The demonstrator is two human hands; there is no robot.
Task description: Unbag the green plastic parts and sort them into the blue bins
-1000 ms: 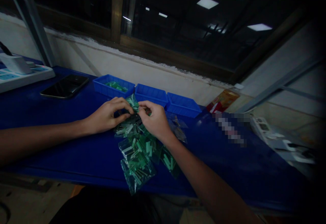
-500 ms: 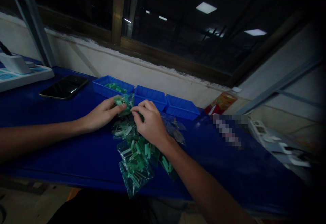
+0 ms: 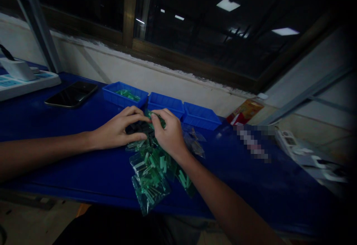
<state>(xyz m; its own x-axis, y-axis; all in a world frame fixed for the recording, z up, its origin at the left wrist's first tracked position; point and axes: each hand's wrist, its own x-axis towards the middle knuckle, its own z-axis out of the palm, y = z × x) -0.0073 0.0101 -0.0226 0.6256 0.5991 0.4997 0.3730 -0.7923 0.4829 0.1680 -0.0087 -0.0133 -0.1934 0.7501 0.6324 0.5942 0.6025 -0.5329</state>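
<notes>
My right hand [image 3: 169,133] pinches a small clear plastic bag [image 3: 150,117] with green pieces, partly hidden by the fingers. My left hand [image 3: 121,128] is open, thumb and fingers apart, its index fingertip close against the right thumb and that bag; whether it touches is unclear. Under both hands lies a pile of similar bags [image 3: 150,189] holding green pieces and thin pale sticks, reaching down to the table's front edge. Several flat clear bags [image 3: 195,142] with brownish contents lie right of my right hand.
Three blue bins stand along the wall; the left bin [image 3: 110,95] holds green pieces. A phone [image 3: 71,94] and a power strip [image 3: 30,85] lie left. A red and orange packet [image 3: 247,112] leans at the back right, another power strip [image 3: 312,159] beyond it.
My left hand has let go of the bag it held and opened, its fingers moving right. The bag is now in my right hand's pinch. The view has shifted slightly.
</notes>
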